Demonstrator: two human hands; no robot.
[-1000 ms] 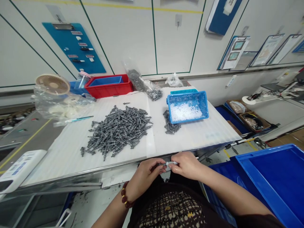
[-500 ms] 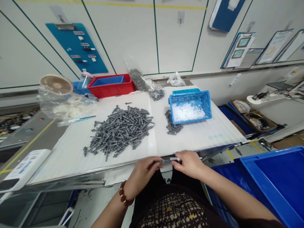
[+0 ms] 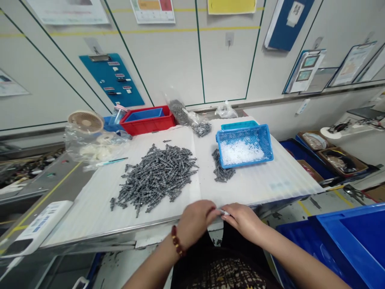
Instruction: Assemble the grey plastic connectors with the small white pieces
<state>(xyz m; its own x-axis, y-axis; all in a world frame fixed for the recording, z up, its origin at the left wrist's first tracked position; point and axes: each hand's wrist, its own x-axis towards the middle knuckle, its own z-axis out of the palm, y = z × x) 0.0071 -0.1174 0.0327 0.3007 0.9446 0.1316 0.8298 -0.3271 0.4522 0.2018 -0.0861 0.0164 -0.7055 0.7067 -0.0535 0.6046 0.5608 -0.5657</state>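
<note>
Just off the table's front edge, my two hands nearly meet. My left hand [image 3: 197,222], with a beaded bracelet at the wrist, is closed in a pinch on a small grey fitting, now mostly hidden by the fingers. The fingers of my right hand [image 3: 243,221] are closed round a slim, pale pen-like tool [image 3: 224,212], whose tip points into the left fingers. Beyond my left hand lies a big heap of grey ribbed fittings [image 3: 159,174]. A smaller pile of grey parts [image 3: 222,173] lies beside a tilted blue bin [image 3: 247,163] of tiny white rings [image 3: 240,152].
A red crate [image 3: 147,127] with a blue tray stands at the back, near a bag of grey parts [image 3: 201,127]. At left are a fan [image 3: 86,120], clear plastic bags [image 3: 99,146] and a white device [image 3: 39,226]. Large blue bins [image 3: 345,237] stand at my right.
My hands have come closer together, the left moving right towards the tool, covering the fitting and most of the tool's tip. The view has tilted up slightly.
</note>
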